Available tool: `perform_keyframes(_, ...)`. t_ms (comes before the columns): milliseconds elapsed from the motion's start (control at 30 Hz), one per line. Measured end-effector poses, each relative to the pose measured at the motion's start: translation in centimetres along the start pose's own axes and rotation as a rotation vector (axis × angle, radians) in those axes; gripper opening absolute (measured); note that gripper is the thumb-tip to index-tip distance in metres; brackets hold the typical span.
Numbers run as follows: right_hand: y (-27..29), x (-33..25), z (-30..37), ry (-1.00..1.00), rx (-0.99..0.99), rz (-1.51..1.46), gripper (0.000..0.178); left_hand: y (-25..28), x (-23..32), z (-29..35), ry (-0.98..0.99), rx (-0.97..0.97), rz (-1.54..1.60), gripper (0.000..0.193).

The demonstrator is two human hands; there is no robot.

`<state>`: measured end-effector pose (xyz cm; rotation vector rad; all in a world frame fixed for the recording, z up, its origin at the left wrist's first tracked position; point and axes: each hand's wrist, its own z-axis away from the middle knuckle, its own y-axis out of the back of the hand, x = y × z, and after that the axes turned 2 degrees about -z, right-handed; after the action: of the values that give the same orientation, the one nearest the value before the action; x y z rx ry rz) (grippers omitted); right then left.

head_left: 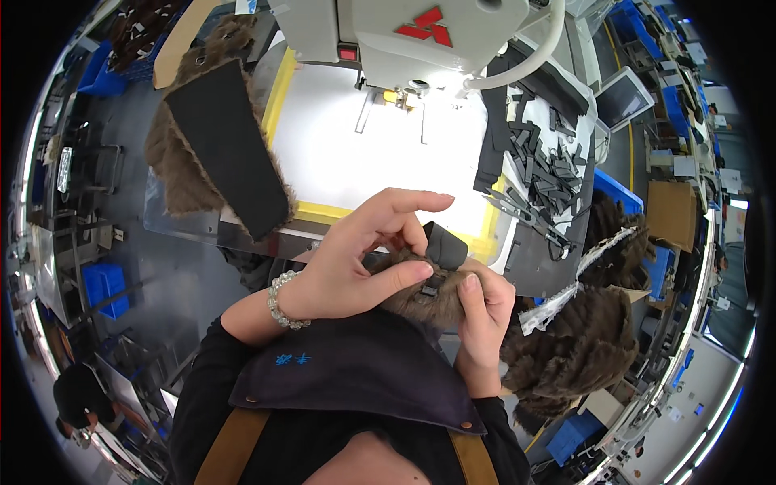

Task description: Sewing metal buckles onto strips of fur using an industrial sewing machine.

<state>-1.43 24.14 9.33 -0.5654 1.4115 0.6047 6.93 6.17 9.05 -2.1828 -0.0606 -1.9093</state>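
In front of my chest, at the table's near edge, I hold a brown fur piece (416, 305). A small dark fitting, perhaps a buckle, (429, 288) sits on its fur, and a black fabric strip (446, 245) sticks up behind it. My left hand (343, 263), with a beaded bracelet on the wrist, presses its thumb beside the fitting. Its index finger stretches out over the table, while other fingertips are partly hidden behind the fur. My right hand (485, 305) pinches the right side of the fur, thumb on top.
A white sewing machine (436, 48) stands beyond my hands over a lit white work plate (339, 153). At left lies a fur piece with black backing (230, 141). Scissors (525, 214) and several black strips (537, 158) lie at right, near piled brown fur (578, 347).
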Motion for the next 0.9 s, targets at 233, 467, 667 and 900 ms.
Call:
perform_keyframes(233,0.0,0.8,-0.4,-0.118,-0.009,-0.241,0.026,0.1,-0.6,-0.2,0.099,-0.016,0.173,0.050)
perform_keyframes(467,-0.5,1.5,-0.5,-0.117,0.056,-0.212,0.026,0.1,-1.2,-0.1,0.028,0.009,-0.063,0.025)
perform_keyframes(667,-0.5,1.6,-0.4,-0.131,0.059,-0.237,0.027,1.0,-0.4,-0.4,-0.099,-0.133,-0.356,0.028)
perform_keyframes(900,-0.8,1.9,-0.5,-0.136,0.045,-0.310,0.026,0.6,-0.7,-0.1,-0.166,-0.132,-0.504,0.051)
